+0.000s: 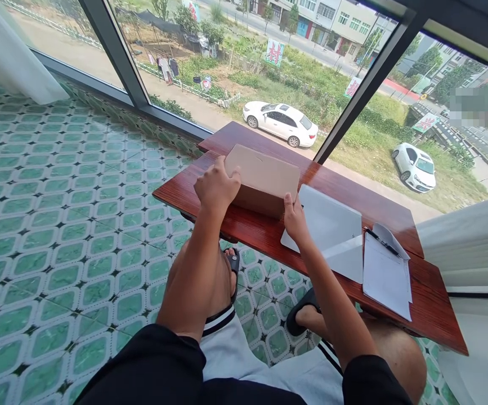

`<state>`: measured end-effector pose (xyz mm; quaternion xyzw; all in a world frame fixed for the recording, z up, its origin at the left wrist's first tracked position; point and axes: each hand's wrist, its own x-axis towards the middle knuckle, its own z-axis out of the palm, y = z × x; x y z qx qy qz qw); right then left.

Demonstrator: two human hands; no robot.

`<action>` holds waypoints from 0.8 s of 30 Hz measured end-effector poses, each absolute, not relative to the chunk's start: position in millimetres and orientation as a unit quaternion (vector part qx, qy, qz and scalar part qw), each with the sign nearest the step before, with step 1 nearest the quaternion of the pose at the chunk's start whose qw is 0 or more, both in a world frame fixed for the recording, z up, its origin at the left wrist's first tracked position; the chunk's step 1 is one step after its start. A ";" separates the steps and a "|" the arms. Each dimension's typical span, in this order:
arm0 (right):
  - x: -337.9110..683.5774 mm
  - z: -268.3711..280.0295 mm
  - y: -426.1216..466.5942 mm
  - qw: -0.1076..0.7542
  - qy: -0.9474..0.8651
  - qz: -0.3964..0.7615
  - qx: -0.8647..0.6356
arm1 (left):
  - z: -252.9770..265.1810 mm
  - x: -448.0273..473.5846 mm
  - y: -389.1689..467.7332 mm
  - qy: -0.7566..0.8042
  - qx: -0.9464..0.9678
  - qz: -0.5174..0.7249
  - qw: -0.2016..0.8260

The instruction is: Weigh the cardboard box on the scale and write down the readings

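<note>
A closed brown cardboard box [264, 171] rests on the left part of a glossy red-brown wooden table [252, 229]. My left hand [217, 183] grips the box at its left end, thumb over the top edge and the other fingers mostly hidden behind it. At the right end, my right hand [295, 218] holds the near corner, thumb up against the side; its remaining fingers are partly out of sight. Just right of that hand lies a flat silver laptop [328, 225], its lid closed.
Papers on a clipboard [385, 275] with a black pen [382, 241] lie right of the laptop. Large window panes with dark frames [119, 56] stand behind the table. White curtains [475, 242] hang at both sides. Green patterned tiles [79, 236] cover the floor.
</note>
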<state>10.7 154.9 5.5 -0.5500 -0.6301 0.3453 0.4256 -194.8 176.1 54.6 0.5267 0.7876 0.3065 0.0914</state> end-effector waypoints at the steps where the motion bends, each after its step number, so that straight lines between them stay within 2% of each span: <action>1: 10.5 6.3 155.3 0.429 -0.628 0.354 -0.544 | 55.3 -194.5 175.6 0.788 0.527 0.304 0.092; 8: 9.4 9.9 156.8 0.442 -0.622 0.374 -0.528 | 58.5 -192.2 173.6 0.789 0.524 0.303 0.101; 24: 12.3 14.9 159.1 0.413 -0.621 0.387 -0.542 | 54.5 -188.3 176.8 0.783 0.517 0.334 0.092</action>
